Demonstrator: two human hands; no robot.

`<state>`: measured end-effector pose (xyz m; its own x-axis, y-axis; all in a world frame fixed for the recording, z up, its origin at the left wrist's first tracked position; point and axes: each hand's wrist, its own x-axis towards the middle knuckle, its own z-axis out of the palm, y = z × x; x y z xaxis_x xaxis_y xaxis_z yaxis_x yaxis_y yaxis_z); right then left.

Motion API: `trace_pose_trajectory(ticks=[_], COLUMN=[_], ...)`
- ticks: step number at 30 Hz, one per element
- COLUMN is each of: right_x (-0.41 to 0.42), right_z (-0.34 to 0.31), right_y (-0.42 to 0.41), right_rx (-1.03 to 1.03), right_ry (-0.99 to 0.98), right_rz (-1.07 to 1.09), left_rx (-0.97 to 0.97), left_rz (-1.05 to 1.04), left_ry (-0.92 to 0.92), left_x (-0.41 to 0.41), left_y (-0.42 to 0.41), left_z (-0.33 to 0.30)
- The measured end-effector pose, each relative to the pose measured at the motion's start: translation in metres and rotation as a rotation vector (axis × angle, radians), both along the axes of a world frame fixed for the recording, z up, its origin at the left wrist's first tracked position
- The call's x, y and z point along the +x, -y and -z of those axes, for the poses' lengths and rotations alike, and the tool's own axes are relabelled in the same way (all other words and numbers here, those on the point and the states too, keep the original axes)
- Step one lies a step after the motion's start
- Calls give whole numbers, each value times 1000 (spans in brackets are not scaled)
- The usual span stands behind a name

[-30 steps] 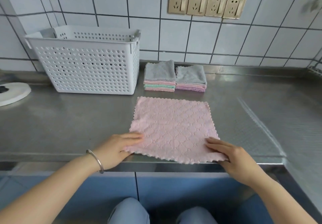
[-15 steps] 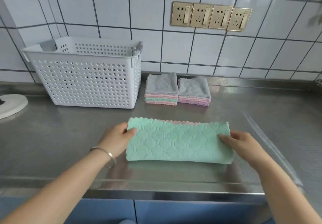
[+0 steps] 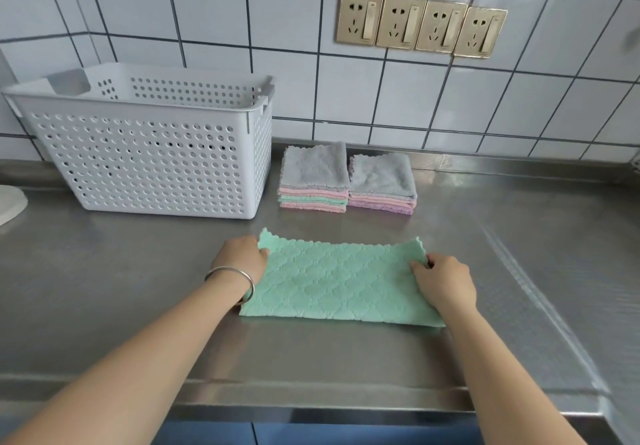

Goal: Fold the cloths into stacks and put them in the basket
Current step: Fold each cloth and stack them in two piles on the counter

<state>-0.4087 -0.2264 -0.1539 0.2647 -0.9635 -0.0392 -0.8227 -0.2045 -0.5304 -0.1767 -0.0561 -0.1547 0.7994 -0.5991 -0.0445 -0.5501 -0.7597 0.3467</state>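
Left hand is clamped on the left end of the green cloth, fingers curled over its far left corner with the thumb side tucked against the edge. That wrist has a silver bangle on it, and the forearm runs in from the bottom left, pretty much straight toward the cloth. Right hand does the mirror thing on the other end: fingers bent and pinching the far right corner, which is lifted a little off the surface, forearm coming up from the bottom right. So both hands are closed on the same cloth, one per end, knuckles up.

Only one view here, the head cam looking down.

The green cloth is folded into a long strip and lies flat on the steel surface, its near edge straight and its far edge scalloped. Taking the cloth as the reference point: behind it, against the wall, are two folded stacks touching each other. The left stack has a grey cloth on top with pink and green layers under it, the right stack is grey on top with pink and purple below. Behind and to the left of the cloth is the white basket with all the holes, standing upright just beside the left stack. Can't see into the bottom of it from here. Way off left of the cloth, at the frame edge, there's a white round thing, only partly visible. Up on the tiled wall behind the cloth is a row of four gold sockets.
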Motion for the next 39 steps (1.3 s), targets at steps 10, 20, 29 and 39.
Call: trace_pose_trajectory(ticks=[10,20,29,39], right_x=[25,-19,-34,-28], right_z=[-15,25,-7,-21], right_y=[-54,-82,-69,-74], right_rx=[-556,-158,91,186], right_ry=[-211,-268,329,411], right_rz=[-260,-386,57,192], left_rx=[-12,274,297,371], left_rz=[200,461,468,492], left_ry=[396,85,73,-6], left_x=[-45,-56,-60,-71], left_y=[-4,-10,-14,-2], left_z=[-14,18,13,2])
